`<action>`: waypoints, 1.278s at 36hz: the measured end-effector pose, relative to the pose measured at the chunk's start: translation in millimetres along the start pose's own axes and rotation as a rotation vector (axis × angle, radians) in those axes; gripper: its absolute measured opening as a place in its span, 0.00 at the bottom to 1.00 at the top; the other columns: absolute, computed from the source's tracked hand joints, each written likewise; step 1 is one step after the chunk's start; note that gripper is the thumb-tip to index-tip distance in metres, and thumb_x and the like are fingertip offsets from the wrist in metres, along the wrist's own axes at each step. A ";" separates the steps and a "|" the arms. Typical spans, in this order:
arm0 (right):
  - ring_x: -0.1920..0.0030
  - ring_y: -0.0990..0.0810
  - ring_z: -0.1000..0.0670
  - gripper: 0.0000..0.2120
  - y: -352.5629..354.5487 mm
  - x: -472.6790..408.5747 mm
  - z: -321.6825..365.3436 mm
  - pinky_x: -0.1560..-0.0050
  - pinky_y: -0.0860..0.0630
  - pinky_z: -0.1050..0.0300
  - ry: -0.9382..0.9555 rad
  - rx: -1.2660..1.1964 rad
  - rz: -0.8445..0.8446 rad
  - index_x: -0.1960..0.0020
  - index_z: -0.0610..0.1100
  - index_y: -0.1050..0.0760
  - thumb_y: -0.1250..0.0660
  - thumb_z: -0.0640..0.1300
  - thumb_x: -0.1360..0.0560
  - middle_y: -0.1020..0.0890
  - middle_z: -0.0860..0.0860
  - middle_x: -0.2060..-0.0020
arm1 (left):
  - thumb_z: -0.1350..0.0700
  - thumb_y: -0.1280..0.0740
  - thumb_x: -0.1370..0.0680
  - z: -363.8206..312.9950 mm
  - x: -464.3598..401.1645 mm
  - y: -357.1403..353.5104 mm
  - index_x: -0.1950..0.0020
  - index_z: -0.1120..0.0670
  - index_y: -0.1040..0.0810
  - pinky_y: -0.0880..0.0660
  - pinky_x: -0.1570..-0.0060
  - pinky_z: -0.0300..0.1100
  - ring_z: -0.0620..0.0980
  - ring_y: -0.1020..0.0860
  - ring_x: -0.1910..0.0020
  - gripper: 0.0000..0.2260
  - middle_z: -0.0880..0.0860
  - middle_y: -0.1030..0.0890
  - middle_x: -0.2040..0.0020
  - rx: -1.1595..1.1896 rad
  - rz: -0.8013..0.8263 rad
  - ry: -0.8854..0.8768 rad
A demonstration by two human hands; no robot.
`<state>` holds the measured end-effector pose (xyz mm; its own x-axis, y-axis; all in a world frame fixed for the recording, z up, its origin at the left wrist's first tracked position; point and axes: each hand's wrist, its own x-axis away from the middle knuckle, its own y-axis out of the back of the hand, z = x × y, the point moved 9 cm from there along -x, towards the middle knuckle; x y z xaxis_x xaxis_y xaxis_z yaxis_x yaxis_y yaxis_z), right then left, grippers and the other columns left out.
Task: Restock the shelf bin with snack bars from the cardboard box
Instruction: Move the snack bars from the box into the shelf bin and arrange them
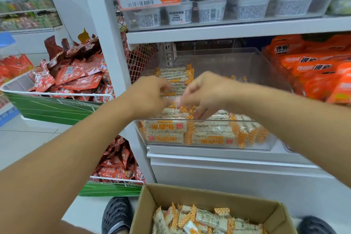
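Filling clear bin (266, 74): pale snack bars (205, 133) (orange-checked ends).

We cannot tell what the blurry left hand (152, 93) and right hand (205, 93) hold. The bottom edge cuts off the cardboard box (281, 216) and both shoes (116, 214).

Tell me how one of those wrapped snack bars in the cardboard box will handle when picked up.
The snack bars lie jumbled in the cardboard box, flat and oblong, so they probably won't roll. Their clear glossy wrap with crimped orange ends may feel slippery. The puffed, grainy look suggests they are light and perhaps crumbly if squeezed.
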<state>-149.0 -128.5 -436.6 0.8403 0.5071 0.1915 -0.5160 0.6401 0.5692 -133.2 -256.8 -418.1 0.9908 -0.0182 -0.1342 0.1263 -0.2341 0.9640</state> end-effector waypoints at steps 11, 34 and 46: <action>0.21 0.45 0.43 0.38 -33.8 -18.0 -8.8 0.23 0.44 0.40 -0.208 -0.627 0.233 0.18 0.51 0.56 0.51 0.69 0.20 0.51 0.47 0.19 | 0.45 0.52 0.15 1.7 -10.3 -72.0 0.18 0.52 0.58 0.59 0.23 0.50 0.54 0.60 0.20 0.28 0.53 0.60 0.19 -0.070 0.312 -0.014; 0.44 0.16 0.39 0.29 -22.9 -5.4 -21.7 0.34 0.24 0.44 -0.258 -0.035 0.303 0.44 0.27 0.21 0.46 0.53 0.15 0.15 0.35 0.51 | 0.44 0.50 0.15 4.4 -2.1 -69.3 0.19 0.52 0.62 0.62 0.24 0.47 0.52 0.63 0.21 0.30 0.52 0.64 0.20 -0.044 0.388 -0.035; 0.53 0.14 0.45 0.28 23.4 -32.1 -24.9 0.43 0.19 0.49 -0.216 0.225 -0.014 0.51 0.37 0.17 0.41 0.61 0.18 0.13 0.43 0.56 | 0.41 0.52 0.16 6.5 -5.8 -76.0 0.20 0.50 0.64 0.63 0.24 0.48 0.51 0.64 0.21 0.31 0.50 0.66 0.20 -0.063 0.405 -0.017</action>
<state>-192.2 -115.5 -449.3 0.8752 0.3496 0.3343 -0.4749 0.4901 0.7309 -148.8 -245.2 -492.1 0.9602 -0.1131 0.2553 -0.2702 -0.1452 0.9518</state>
